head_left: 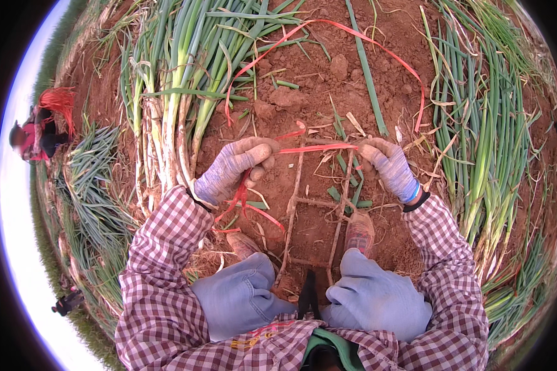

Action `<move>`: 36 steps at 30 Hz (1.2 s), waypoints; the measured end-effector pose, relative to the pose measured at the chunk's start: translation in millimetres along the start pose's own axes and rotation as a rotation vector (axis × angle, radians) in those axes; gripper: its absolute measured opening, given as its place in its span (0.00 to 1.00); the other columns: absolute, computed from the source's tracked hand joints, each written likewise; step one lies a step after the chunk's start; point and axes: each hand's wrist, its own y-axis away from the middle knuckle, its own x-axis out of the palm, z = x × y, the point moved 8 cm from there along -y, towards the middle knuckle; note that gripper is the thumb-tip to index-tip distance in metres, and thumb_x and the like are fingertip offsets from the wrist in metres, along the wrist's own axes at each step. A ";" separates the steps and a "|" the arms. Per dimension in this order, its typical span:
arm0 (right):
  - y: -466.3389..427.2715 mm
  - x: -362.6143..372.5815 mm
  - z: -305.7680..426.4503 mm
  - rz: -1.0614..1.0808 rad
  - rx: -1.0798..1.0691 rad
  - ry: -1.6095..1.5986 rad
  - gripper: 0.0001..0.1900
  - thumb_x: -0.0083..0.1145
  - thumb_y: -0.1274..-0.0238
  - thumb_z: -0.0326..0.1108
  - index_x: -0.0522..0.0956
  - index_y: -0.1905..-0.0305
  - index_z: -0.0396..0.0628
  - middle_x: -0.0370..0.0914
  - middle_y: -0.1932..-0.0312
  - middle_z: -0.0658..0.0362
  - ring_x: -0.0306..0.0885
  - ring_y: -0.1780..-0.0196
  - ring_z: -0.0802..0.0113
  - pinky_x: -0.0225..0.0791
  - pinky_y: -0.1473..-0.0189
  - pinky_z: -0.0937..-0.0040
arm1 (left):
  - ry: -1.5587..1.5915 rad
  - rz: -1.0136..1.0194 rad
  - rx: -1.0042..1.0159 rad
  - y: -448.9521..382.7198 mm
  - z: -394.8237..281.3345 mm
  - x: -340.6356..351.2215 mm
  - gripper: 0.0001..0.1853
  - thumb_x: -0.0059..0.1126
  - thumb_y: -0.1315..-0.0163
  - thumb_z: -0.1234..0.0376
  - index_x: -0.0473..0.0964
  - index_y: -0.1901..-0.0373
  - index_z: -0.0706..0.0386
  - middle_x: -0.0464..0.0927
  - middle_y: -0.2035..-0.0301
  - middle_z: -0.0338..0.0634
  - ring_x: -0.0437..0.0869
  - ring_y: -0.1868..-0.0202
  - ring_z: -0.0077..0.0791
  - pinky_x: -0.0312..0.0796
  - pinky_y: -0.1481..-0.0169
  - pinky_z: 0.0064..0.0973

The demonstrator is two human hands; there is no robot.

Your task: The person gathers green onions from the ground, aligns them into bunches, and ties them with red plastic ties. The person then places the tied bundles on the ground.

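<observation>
My gloved left hand [243, 164] and gloved right hand [387, 164] hold a red plastic twine [318, 148] stretched between them. More red strands hang below my left hand. Both gloves are soiled at the fingers. Under the twine, a rusty metal frame with crossbars [316, 202] rests between my feet on the reddish soil. Another red strip [334, 23] curves over the soil beyond my hands. Just past my left hand lies a pile of green onions [171, 97], their white stalks towards me.
A long row of green onions [496, 139] lies at the right. More onions [95, 171] lie at the far left. A person [39, 132] with a bundle of red twine [59, 105] is at the left edge, and another person [68, 302] is farther down. Cut leaves litter the soil.
</observation>
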 end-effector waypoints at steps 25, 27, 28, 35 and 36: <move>-5.3 -201.9 -53.7 -0.541 0.553 1.457 0.35 0.62 0.45 0.43 0.62 0.33 0.50 0.81 0.61 0.49 0.80 0.58 0.54 0.72 0.56 0.57 | -1.755 -1.086 0.742 108.8 -77.9 -70.2 0.21 0.51 0.42 0.78 0.74 0.46 0.57 0.78 0.58 0.44 0.78 0.54 0.38 0.67 0.41 0.36; 9.4 -128.5 -15.4 -0.449 0.161 1.141 0.38 0.65 0.46 0.37 0.59 0.31 0.45 0.80 0.59 0.49 0.80 0.56 0.56 0.72 0.52 0.60 | -1.855 -0.711 0.870 112.1 -61.2 -17.4 0.21 0.54 0.50 0.75 0.76 0.51 0.55 0.78 0.61 0.42 0.78 0.56 0.39 0.68 0.43 0.39; 25.4 -76.7 14.3 -0.441 -0.206 0.924 0.41 0.69 0.52 0.37 0.61 0.33 0.42 0.78 0.54 0.47 0.78 0.52 0.54 0.71 0.49 0.61 | -1.696 -0.449 0.806 109.2 -43.9 4.5 0.21 0.52 0.50 0.76 0.76 0.51 0.56 0.78 0.60 0.43 0.79 0.56 0.40 0.70 0.47 0.38; 160.1 144.1 -19.6 0.899 -0.144 1.071 0.31 0.58 0.40 0.50 0.66 0.35 0.48 0.79 0.65 0.51 0.79 0.58 0.57 0.71 0.55 0.65 | -0.806 0.594 0.295 145.4 95.1 86.0 0.15 0.54 0.41 0.75 0.79 0.53 0.55 0.79 0.60 0.44 0.81 0.56 0.38 0.74 0.52 0.32; 158.7 135.8 -34.2 0.850 0.010 0.877 0.26 0.57 0.39 0.48 0.70 0.40 0.47 0.79 0.70 0.53 0.79 0.61 0.59 0.71 0.57 0.65 | -0.722 0.498 0.108 151.2 112.0 59.5 0.13 0.53 0.41 0.75 0.79 0.55 0.57 0.80 0.62 0.43 0.81 0.57 0.34 0.74 0.53 0.30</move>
